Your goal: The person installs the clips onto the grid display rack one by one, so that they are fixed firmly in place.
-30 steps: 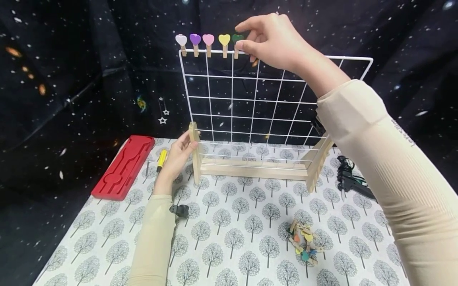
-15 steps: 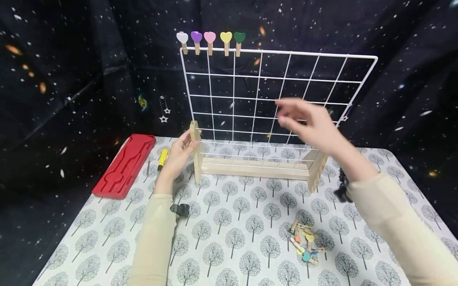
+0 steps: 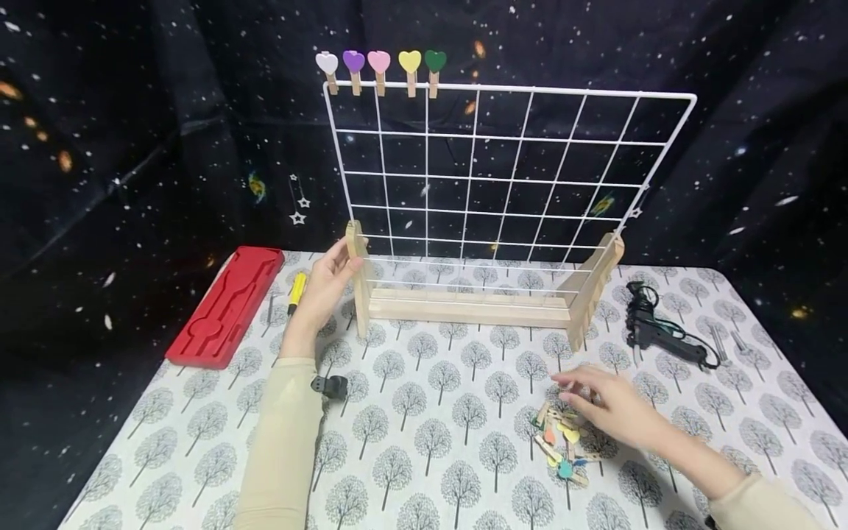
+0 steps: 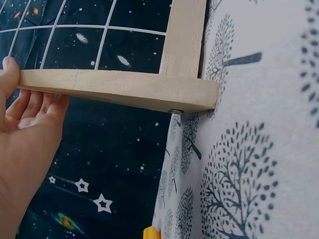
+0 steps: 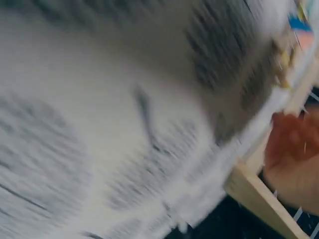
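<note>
A white wire grid [image 3: 517,90] stands in a wooden stand [image 3: 470,309]. Several heart-topped clothespins in white, purple, pink, yellow and dark green [image 3: 435,62] line the left part of its top bar. My left hand [image 3: 322,291] grips the stand's left post [image 4: 124,89], thumb on one side and fingers on the other in the left wrist view. Over the tablecloth, my right hand [image 3: 619,412] hovers with loosely bent fingers and nothing in them. Just below its fingertips lies a small pile of heart clothespins [image 3: 565,469]. In the blurred right wrist view, the hand [image 5: 294,154] shows at the right edge.
A red moulded tray [image 3: 225,309] and a yellow-handled screwdriver [image 3: 297,288] lie at the left. Right of the stand is a black glue gun [image 3: 662,337] with its cord, beside small metal pieces [image 3: 740,342]. A dark star-print cloth hangs behind the table.
My right hand has let go of the dark green clothespin on the top bar and come down to the pile. The left hand keeps its hold on the post.
</note>
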`<state>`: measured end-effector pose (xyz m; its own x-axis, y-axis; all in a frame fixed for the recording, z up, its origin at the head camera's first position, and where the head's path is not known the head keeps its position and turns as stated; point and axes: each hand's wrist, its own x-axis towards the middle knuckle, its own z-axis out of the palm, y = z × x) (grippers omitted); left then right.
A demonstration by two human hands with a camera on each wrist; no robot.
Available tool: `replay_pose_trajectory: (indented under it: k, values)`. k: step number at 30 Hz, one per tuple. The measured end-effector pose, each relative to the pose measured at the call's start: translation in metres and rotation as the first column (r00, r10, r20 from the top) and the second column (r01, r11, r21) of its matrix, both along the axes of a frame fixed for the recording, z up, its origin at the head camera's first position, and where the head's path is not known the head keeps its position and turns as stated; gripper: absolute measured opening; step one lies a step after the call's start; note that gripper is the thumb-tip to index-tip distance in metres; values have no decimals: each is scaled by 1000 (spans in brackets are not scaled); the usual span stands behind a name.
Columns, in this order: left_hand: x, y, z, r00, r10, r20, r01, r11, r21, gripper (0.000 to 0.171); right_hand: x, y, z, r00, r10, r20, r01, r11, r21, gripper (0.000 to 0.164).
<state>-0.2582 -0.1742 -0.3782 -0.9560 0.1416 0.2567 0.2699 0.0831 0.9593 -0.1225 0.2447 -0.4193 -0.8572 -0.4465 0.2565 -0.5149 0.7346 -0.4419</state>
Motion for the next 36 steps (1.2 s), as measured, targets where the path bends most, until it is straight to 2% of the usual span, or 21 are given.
replay_pose_trajectory:
  k: [2, 5, 8, 15, 19, 23, 27, 31, 36]
  values:
    - [0, 0, 1, 1000, 5, 3, -5, 1000, -9, 51, 10, 3, -8, 996, -90, 10, 89, 995, 33, 18]
    - [1, 0, 2, 1000, 5, 3, -5, 1000, -6, 50, 19, 4, -16, 976, -213, 51, 208, 975, 78, 18]
    - [1, 1, 1, 1000, -2, -1, 2, 1000, 6, 50, 23, 3, -20, 965, -248, 84, 240, 967, 90, 18]
    - [2, 1, 1, 1000, -3, -7, 3, 1000, 3, 51, 26, -1, -19, 966, -231, 117, 220, 970, 99, 23]
    - [2, 0, 1, 1000, 0, -10, 0, 1000, -1, 50, 25, -1, -22, 970, -213, 120, 202, 975, 92, 16]
    - [1, 1, 0, 1000, -8, -22, 8, 1000, 4, 50, 23, 4, -25, 982, -132, 139, 129, 991, 27, 10]
    - [1, 2, -1, 1000, -9, -13, 9, 1000, 1, 49, 19, 12, -26, 984, -59, 170, 65, 997, -35, 8]
    - [1, 2, -1, 1000, -3, -11, 3, 1000, -4, 49, 10, 16, -19, 991, -43, 129, 50, 997, -52, 7]
    - [0, 0, 0, 1000, 0, -13, 0, 1000, -2, 48, -7, 10, 4, 998, 22, 51, -19, 998, -65, 9]
